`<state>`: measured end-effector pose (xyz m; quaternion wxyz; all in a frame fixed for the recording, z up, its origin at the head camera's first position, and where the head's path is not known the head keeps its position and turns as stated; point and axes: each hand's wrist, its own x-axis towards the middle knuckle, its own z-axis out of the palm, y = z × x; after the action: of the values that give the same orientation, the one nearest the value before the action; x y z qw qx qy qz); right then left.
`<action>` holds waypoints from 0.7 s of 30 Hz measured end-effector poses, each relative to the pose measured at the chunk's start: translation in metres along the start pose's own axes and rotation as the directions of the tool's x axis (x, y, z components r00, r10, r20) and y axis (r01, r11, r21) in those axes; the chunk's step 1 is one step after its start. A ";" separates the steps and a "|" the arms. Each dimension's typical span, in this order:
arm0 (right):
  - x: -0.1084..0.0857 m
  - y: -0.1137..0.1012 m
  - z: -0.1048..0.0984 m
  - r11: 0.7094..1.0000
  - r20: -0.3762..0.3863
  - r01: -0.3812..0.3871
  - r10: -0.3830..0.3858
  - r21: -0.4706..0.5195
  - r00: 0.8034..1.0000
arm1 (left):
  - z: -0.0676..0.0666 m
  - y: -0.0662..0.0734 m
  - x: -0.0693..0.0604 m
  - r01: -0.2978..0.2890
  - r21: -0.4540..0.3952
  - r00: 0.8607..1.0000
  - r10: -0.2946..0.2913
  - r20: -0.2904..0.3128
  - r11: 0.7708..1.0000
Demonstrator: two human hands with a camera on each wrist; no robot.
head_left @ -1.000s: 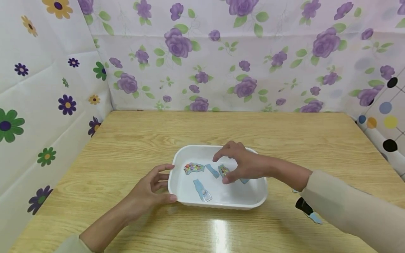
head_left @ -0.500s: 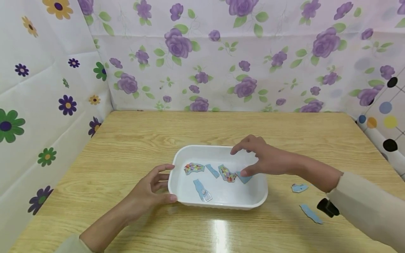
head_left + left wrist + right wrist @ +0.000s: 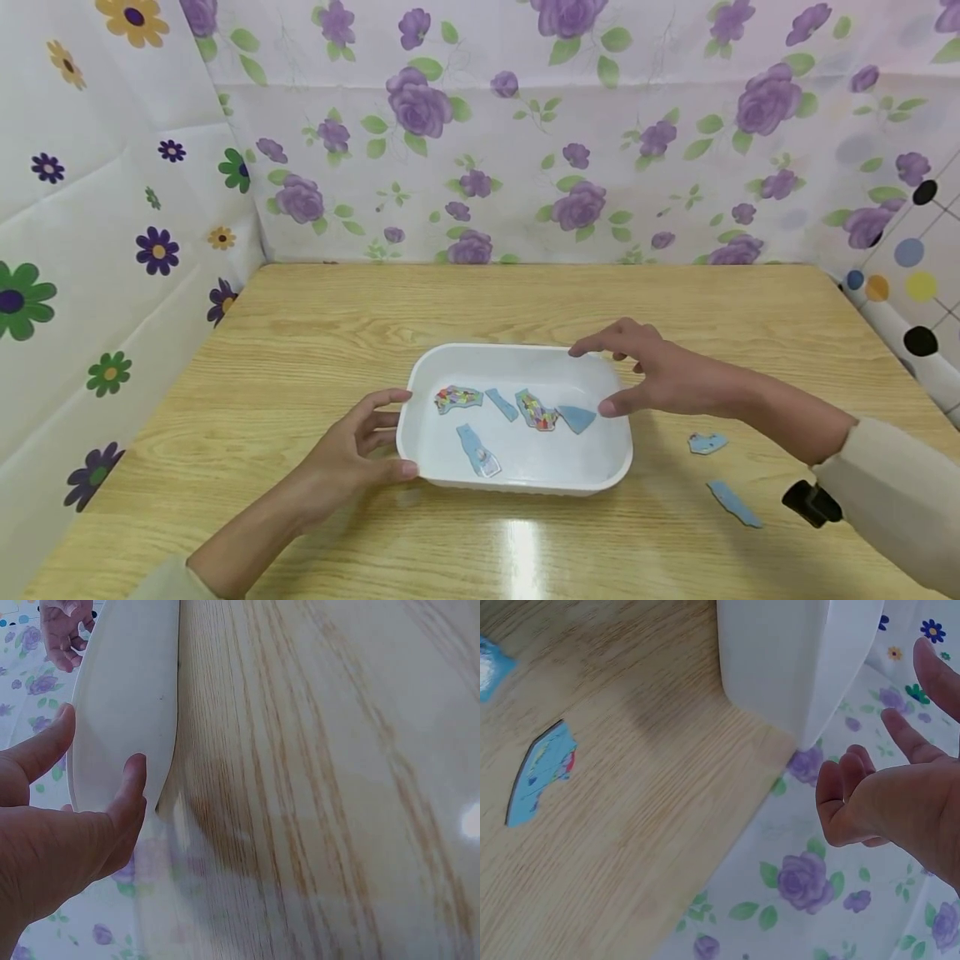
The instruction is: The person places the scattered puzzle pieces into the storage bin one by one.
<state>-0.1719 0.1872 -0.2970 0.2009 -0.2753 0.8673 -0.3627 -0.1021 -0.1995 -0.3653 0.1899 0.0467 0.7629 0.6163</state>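
A white plastic tray (image 3: pixel 525 487) holds several flat puzzle pieces: one multicoloured piece (image 3: pixel 458 399), another (image 3: pixel 536 411), and pale blue ones, including a wedge-shaped piece (image 3: pixel 576 418) near the right end. My left hand (image 3: pixel 352 446) rests against the tray's left end, thumb and fingers spread along its rim; the left wrist view has the same hand (image 3: pixel 82 817) against the wall. Over the tray's right end is my right hand (image 3: pixel 648 371), fingers spread and loosely bent, with nothing held. The right wrist view shows this hand (image 3: pixel 900 780) beside the tray wall (image 3: pixel 776 667).
Right of the tray, two more puzzle pieces lie on the wooden table (image 3: pixel 360 308): a small one (image 3: pixel 707 443) and a long blue one (image 3: pixel 734 503). A black wrist device (image 3: pixel 812 503) shows by the right sleeve. Flowered sheeting (image 3: pixel 525 167) borders the table.
My right hand has moved right, from over the tray's middle to its right end, uncovering the multicoloured piece and the blue wedge. My left hand and the tray stay in place.
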 end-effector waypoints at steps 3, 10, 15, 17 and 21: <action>-0.005 0.007 -0.003 1.000 -0.021 0.007 -0.007 -0.009 1.000 | 0.000 0.000 0.000 -0.004 -0.004 1.000 0.004 0.002 1.000; -0.020 0.026 -0.010 1.000 -0.052 -0.016 0.016 -0.003 0.999 | 0.000 0.001 0.000 -0.012 -0.006 1.000 0.012 0.010 1.000; -0.032 0.038 -0.015 1.000 -0.067 -0.030 0.030 -0.001 0.997 | 0.000 0.000 0.000 -0.009 -0.007 1.000 0.009 0.011 1.000; -0.036 0.043 -0.017 0.999 -0.076 -0.040 0.040 -0.003 0.996 | 0.000 0.000 0.000 -0.007 -0.007 1.000 0.007 0.010 1.000; -0.044 0.052 -0.019 0.998 -0.097 -0.060 0.059 -0.009 0.994 | 0.001 0.001 0.000 -0.001 -0.004 1.000 0.001 0.001 1.000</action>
<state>-0.1656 0.2550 -0.3160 0.1675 -0.2327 0.8860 -0.3644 -0.1017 -0.1986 -0.3645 0.1899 0.0473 0.7616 0.6178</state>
